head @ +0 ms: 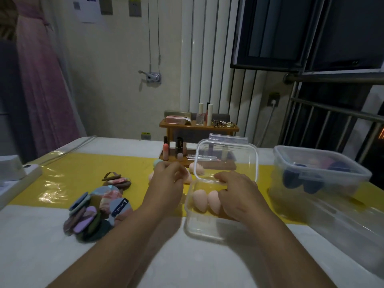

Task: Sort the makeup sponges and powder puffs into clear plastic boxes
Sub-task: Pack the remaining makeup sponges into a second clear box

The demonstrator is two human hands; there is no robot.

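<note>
Small box [207, 232] sits near the middle of the table [41, 256], toward the front edge and half on the yellow runner [68, 175]. Its lid [226, 154] stands up, hinged at the back. We count two peach sponges [205, 201] lying side by side inside. Right hand [239, 194] is down in the box, fingers bent toward the back wall and thumb against the nearer sponge; we cannot tell whether anything sits under the palm. Left hand [166, 179] hovers just left of the box over the loose sponges [194, 168] near the runner's back edge. Its fingers are curled and blurred, and we cannot tell if they hold one. A greenish sponge [158, 163] shows behind it. We judge the sponges very light, soft and springy: matte foam, egg-shaped. Squeeze them lightly round the fat belly; they should not slip or break, but may roll. Puffs [93, 215] are heaped toward the table's front left. They are flat, round or drop-shaped, velvety, some with ribbon bands. They look floppy, best pinched by the edge or band. Big box [279, 179] at the right edge holds dark blue puffs [311, 185]. The boxes are thin, stiff, slick plastic, likely light enough to skid, so we would steady one with a hand.
</note>
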